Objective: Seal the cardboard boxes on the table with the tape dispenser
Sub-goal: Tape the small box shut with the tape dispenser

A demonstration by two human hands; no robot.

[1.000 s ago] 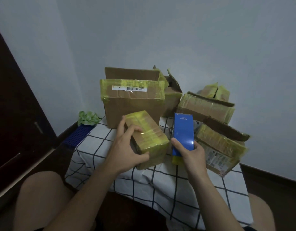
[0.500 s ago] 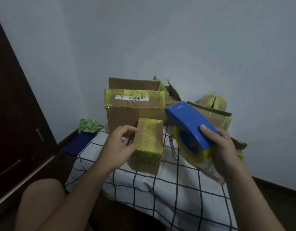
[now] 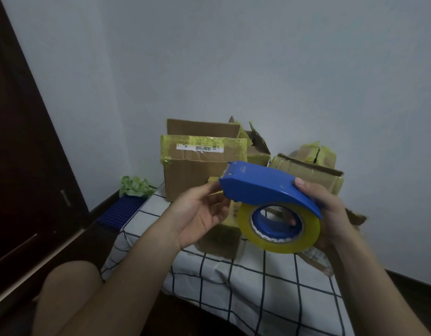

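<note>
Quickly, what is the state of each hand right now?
Left hand: at the front of the tape dispenser; whether it pinches anything cannot be told.
Right hand: holding the tape dispenser by its rear.

The tape dispenser [image 3: 263,187] hangs before a small box [image 3: 216,243] on the table [image 3: 233,287], large box [image 3: 192,175] behind.

wall [image 3: 258,69]: pale grey, behind grip | door [image 3: 20,154]: dark wood, left of grip | table [image 3: 246,287]: white cloth (black grid), under grip
</note>
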